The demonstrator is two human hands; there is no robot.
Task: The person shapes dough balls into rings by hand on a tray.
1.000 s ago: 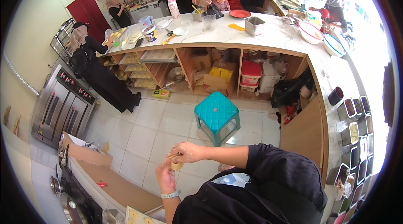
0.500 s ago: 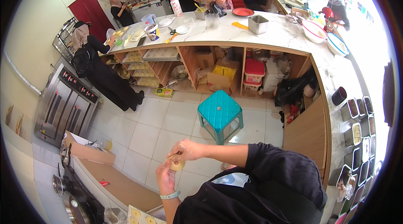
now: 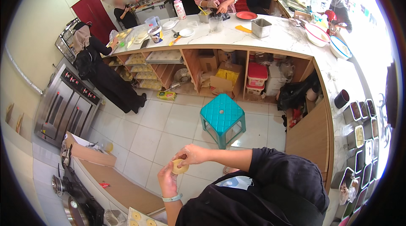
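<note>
A pale yellow ring of dough (image 3: 181, 169) is held up in front of me, over the tiled floor. My left hand (image 3: 167, 177) grips it from the lower left, fingers closed on its edge. From the upper right my right hand (image 3: 193, 155) pinches the ring, its fingertips at the hole in the middle. Flour whitens the fingers of both hands. Below my left forearm, at the lower edge, lies a tray (image 3: 144, 216) with several similar dough rings on it.
A turquoise stool (image 3: 222, 111) stands on the floor ahead. A long marble counter (image 3: 198, 35) curves round the far side and right, with metal containers (image 3: 355, 137) on it. A steel oven (image 3: 67, 103) and a stove (image 3: 82, 198) are at left. Several other people work around the counter.
My right fingers have shifted from the top of the dough ring toward its hole, and the ring is tilted differently. My left hand keeps its hold.
</note>
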